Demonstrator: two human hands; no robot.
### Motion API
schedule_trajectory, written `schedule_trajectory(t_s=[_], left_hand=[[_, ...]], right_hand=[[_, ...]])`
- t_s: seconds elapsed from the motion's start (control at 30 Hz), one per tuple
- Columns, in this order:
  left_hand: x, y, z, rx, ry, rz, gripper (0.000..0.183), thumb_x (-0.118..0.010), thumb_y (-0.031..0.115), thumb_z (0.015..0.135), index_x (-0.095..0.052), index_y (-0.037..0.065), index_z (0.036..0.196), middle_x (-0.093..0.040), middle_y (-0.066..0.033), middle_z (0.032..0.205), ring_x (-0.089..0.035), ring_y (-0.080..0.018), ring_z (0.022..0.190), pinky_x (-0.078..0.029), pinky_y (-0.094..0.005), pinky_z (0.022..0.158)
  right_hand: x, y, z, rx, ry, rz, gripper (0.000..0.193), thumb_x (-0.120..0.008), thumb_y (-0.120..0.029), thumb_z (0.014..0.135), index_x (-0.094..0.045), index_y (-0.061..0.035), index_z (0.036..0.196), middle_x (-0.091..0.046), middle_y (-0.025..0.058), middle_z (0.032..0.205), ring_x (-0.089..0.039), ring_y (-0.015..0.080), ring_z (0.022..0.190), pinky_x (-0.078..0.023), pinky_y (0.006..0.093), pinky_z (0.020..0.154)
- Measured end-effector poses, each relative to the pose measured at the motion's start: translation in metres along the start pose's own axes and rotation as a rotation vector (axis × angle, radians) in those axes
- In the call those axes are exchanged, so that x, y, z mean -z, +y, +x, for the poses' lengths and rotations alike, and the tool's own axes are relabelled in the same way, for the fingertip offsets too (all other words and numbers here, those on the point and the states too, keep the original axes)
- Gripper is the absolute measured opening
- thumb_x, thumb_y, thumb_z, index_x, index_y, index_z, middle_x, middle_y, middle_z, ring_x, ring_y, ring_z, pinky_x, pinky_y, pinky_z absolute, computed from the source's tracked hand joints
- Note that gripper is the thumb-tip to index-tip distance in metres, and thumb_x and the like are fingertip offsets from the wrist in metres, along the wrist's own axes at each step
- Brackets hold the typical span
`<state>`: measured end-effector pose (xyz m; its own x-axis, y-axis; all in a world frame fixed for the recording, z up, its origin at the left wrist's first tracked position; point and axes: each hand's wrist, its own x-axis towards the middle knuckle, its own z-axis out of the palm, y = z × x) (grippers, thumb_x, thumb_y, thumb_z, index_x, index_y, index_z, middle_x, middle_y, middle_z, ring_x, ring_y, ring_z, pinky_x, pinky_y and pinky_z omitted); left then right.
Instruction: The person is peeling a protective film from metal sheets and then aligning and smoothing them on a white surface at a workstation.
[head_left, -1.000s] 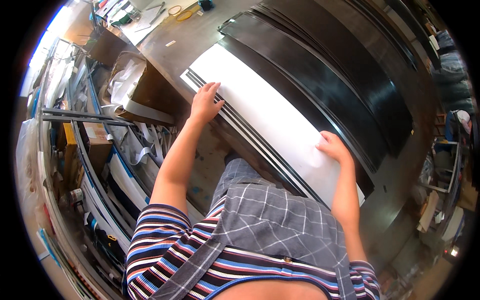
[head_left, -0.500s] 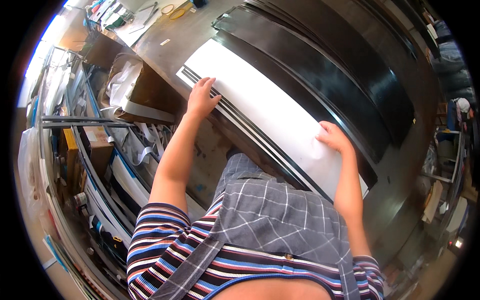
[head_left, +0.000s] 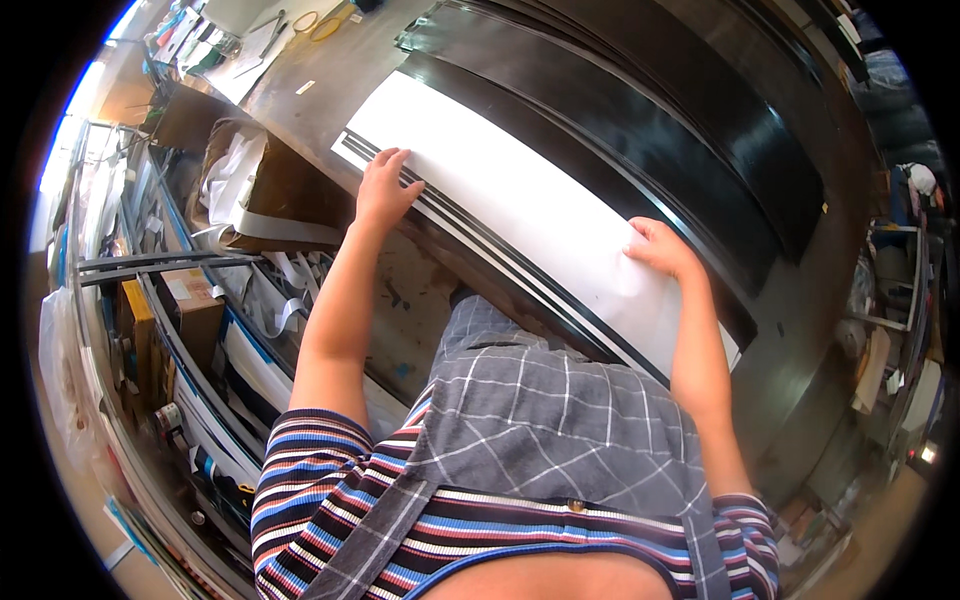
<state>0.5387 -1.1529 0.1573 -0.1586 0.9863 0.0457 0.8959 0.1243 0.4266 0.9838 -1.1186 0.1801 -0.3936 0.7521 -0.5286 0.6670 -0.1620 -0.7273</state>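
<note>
A long white sheet (head_left: 500, 190) lies slantwise across the dark work table, slightly curved. Along its near edge run narrow black strips (head_left: 520, 275) with white between them. My left hand (head_left: 385, 190) rests on this striped edge towards the sheet's far left end, fingers stretched out and thumb apart. Farther right, my right hand (head_left: 662, 248) pinches the sheet's far edge, its thumb on the white surface and a slight dent beside it. The fingertips beneath are hidden. Just beyond the sheet lies a dark glossy panel (head_left: 520, 115), partly under it.
More dark curved panels (head_left: 690, 110) are stacked across the back of the table (head_left: 775, 370). To the left stand a cardboard box (head_left: 290, 185) with white scraps and a metal rack (head_left: 165, 258) holding long strips and boxes. Tape rings (head_left: 326, 26) lie at the far left.
The whole view has shifted a little. Both hands keep their places on the white sheet, with no clear movement against it.
</note>
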Motion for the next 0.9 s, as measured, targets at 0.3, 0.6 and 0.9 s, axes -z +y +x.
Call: schedule_trajectory(t_s=[0.3, 0.6, 0.9], left_hand=[[-0.007, -0.014, 0.009, -0.053, -0.022, 0.028, 0.052, -0.074, 0.024, 0.071, -0.061, 0.006, 0.118, -0.053, -0.0141, 0.128, -0.048, -0.0315, 0.120, -0.041, -0.0396, 0.101], [-0.016, -0.023, 0.022, -0.102, -0.057, 0.037, 0.051, -0.074, 0.025, 0.072, -0.061, 0.005, 0.117, -0.053, -0.0165, 0.127, -0.049, -0.0328, 0.118, -0.042, -0.0407, 0.100], [-0.015, -0.033, 0.021, -0.029, -0.114, 0.065, 0.054, -0.073, 0.025, 0.074, -0.058, 0.006, 0.122, -0.051, -0.0141, 0.129, -0.048, -0.0310, 0.120, -0.039, -0.0402, 0.102]], right_hand=[[0.016, 0.012, -0.023, -0.017, 0.042, -0.072, 0.045, -0.074, -0.016, 0.069, -0.060, -0.0001, 0.109, -0.066, 0.0150, 0.101, -0.063, 0.0252, 0.092, -0.048, 0.0345, 0.086], [0.061, 0.096, -0.107, -0.314, 0.098, -0.295, 0.027, -0.075, -0.024, 0.070, -0.061, -0.0009, 0.073, -0.057, 0.0072, 0.066, -0.052, 0.0162, 0.064, -0.041, 0.0329, 0.059], [0.053, 0.093, -0.099, -0.352, 0.096, -0.272, 0.026, -0.074, -0.025, 0.071, -0.066, -0.0018, 0.078, -0.063, 0.0115, 0.073, -0.059, 0.0212, 0.070, -0.045, 0.0347, 0.066]])
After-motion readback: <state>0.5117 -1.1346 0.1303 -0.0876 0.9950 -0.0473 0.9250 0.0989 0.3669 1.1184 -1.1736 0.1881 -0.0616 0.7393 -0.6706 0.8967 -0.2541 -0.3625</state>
